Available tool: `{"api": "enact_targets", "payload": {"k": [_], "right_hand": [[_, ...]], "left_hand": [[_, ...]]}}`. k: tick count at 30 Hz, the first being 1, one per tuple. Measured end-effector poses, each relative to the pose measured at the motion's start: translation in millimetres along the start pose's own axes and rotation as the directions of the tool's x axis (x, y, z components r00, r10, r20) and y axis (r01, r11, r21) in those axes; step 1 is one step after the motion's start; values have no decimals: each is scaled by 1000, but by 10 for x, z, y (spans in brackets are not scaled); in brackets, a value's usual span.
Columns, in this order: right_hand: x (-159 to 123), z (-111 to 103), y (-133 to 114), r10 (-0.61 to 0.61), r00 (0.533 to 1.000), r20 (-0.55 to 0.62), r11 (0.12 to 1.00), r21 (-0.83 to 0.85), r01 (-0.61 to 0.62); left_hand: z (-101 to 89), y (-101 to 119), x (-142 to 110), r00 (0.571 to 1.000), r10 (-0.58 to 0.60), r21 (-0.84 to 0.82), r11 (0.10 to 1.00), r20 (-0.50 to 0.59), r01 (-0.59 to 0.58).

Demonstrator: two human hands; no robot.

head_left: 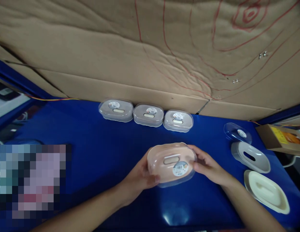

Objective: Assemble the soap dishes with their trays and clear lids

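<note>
Between my two hands is a pinkish oval plastic box (161, 164) with a clear lid, a slot in its middle and a round label. It is tilted above the blue table. My left hand (141, 174) grips its left end, thumb on the lid. My right hand (208, 164) is closed on the right end, some fingers hidden behind it. Off to the right lie a loose clear lid (237, 132), a grey oval piece with a dark slot (259, 154) and a cream oval tray (268, 193), apart from my hands.
Three similar lidded boxes (116, 111) stand in a row along the back, against a cardboard wall (103, 58) with red drawn lines. At the right edge sits a cardboard carton (280, 138). A blurred-out patch covers the left of the blue table (91, 151).
</note>
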State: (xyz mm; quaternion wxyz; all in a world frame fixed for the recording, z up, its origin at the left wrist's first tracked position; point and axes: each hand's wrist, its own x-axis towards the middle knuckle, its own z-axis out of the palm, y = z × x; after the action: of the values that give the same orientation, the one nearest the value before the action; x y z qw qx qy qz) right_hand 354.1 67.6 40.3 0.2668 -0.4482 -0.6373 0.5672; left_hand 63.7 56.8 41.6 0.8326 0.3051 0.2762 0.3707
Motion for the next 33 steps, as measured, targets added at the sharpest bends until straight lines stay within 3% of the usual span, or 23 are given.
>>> {"api": "enact_targets", "payload": {"k": [2, 4, 6, 8, 9, 11, 13, 15, 20, 24, 28, 31, 33], "right_hand": [[3, -68, -1, 46, 997, -66, 998, 38, -43], [-6, -218, -5, 65, 973, -223, 997, 63, -52], [-11, -461, -5, 64, 887, -458, 996, 90, -25], [-1, -751, 17, 41, 725, -687, 998, 57, -2], [10, -891, 42, 30, 672, -740, 999, 35, -5], [40, -1119, 125, 24, 606, -795, 999, 3, -35], [78, -1258, 242, 34, 576, -816, 996, -19, -85], [124, -1316, 366, 49, 562, -825, 988, -41, -146], [249, -1343, 506, 85, 533, -842, 934, -119, -337], [374, -1395, 416, 67, 536, -842, 844, -239, -481], [467, -1408, 202, 24, 572, -820, 749, -364, -553], [255, -1289, -19, -52, 595, -802, 704, -452, -548], [-127, -1153, -117, -114, 608, -785, 693, -502, -518]], "left_hand": [[3, 12, 18, 1000, 21, 1, 1000, -7, -21], [19, 32, 45, 999, 30, 11, 999, -35, -30], [33, 78, 71, 995, 31, 81, 996, -99, -23], [33, 145, 86, 979, 78, 223, 974, -191, -34], [30, 179, 86, 966, 139, 303, 951, -220, -68], [22, 233, 70, 930, 300, 449, 876, -215, -179], [28, 244, 38, 890, 429, 560, 780, -153, -279], [50, 202, 5, 880, 467, 632, 709, -87, -313], [104, -45, -10, 921, 372, 695, 633, 111, -340], [107, -155, -1, 920, 257, 726, 565, 296, -391], [114, -120, -21, 905, 213, 759, 492, 369, -426], [125, -72, -40, 910, 205, 769, 488, 360, -413], [132, -48, -57, 918, 199, 768, 503, 342, -396]]}}
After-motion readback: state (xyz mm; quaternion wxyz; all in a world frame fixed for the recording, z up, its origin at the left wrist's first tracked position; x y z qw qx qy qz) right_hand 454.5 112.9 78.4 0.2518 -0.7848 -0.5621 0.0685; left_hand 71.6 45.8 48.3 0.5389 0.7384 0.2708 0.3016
